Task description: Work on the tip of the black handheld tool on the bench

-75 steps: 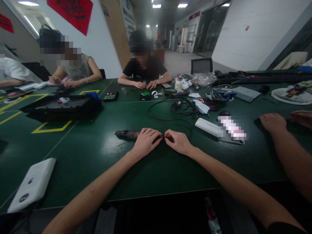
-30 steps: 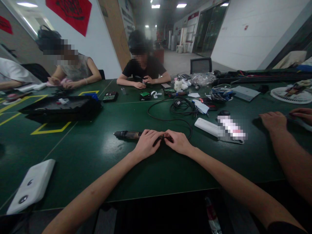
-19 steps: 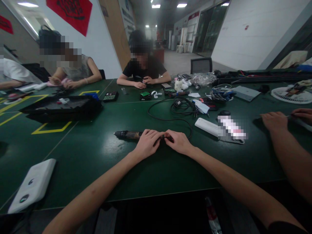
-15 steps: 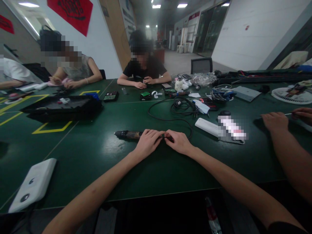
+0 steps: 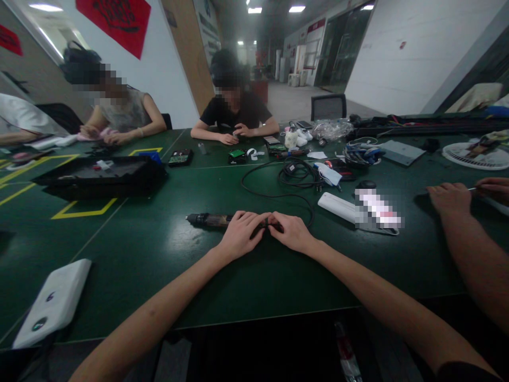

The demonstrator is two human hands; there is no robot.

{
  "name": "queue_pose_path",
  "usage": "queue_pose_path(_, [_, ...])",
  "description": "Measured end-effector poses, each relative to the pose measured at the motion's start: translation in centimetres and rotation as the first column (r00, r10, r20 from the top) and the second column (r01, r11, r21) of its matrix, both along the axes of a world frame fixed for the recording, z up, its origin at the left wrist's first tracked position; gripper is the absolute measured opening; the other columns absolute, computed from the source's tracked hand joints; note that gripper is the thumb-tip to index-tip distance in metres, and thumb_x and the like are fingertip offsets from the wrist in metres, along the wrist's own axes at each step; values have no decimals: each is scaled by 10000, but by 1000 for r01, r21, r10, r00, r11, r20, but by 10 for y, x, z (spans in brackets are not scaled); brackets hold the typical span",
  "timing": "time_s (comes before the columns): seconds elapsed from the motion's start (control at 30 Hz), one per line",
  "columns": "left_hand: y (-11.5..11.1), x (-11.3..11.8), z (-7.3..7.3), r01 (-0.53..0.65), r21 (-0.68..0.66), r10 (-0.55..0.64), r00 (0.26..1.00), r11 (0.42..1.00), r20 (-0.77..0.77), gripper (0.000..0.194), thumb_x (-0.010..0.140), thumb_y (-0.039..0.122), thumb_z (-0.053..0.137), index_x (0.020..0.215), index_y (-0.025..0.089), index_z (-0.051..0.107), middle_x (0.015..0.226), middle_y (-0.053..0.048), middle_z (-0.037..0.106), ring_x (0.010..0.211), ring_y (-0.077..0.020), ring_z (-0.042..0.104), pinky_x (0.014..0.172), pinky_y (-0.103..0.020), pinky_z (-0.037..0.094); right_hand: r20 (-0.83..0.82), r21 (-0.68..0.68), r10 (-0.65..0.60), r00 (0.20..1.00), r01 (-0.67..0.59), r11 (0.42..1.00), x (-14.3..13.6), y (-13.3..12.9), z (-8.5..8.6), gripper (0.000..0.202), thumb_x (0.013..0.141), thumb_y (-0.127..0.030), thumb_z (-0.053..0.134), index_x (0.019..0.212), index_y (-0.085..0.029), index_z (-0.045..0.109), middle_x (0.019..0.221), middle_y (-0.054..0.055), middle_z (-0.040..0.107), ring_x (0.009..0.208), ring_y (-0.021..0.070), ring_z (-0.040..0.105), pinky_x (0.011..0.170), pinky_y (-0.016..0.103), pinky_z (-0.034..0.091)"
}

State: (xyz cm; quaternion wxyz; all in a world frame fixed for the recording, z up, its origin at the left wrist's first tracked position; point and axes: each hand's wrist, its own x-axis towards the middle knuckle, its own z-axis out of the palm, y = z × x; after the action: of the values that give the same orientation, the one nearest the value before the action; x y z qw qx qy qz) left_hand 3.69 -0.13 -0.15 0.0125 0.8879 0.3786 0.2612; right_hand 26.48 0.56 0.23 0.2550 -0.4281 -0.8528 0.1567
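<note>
An electric screwdriver [image 5: 214,220] with a dark body lies on the green table, its tapered tip toward the left. My left hand [image 5: 243,233] is closed around its rear half, fingers over the top. Just beside it, my right hand [image 5: 292,232] is closed on the tail end of the same tool, where a dark part shows between my fingertips. Both hands' fingertips nearly meet there, hiding most of that end. A black cord [image 5: 296,196] runs behind my right hand and loops into a coil farther back.
A black tray [image 5: 95,178] sits at left, a white device [image 5: 53,302] at front left. Right of my hands lies a white power strip [image 5: 337,207] beside a lit phone [image 5: 379,209]. A co-worker's hand [image 5: 451,200] is at the right; other people sit across the table [image 5: 222,286].
My hands stay on the screwdriver with only a tiny shift of the fingers at its tail end. Nothing else on the table has visibly moved.
</note>
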Motion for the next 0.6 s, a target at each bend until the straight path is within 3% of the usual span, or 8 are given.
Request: queue_pose_path(0.6, [1, -1, 0, -10, -15, 11, 999, 1000, 32, 516, 1027, 308, 547, 1525, 261, 421, 1176, -50, 723, 1121, -220, 655, 1008, -423, 416, -8, -6, 13, 1000, -13, 1000, 0, -1, 2, 65, 966, -248, 610, 1027, -229, 595, 933, 6, 676, 774, 155, 596, 699, 263, 386])
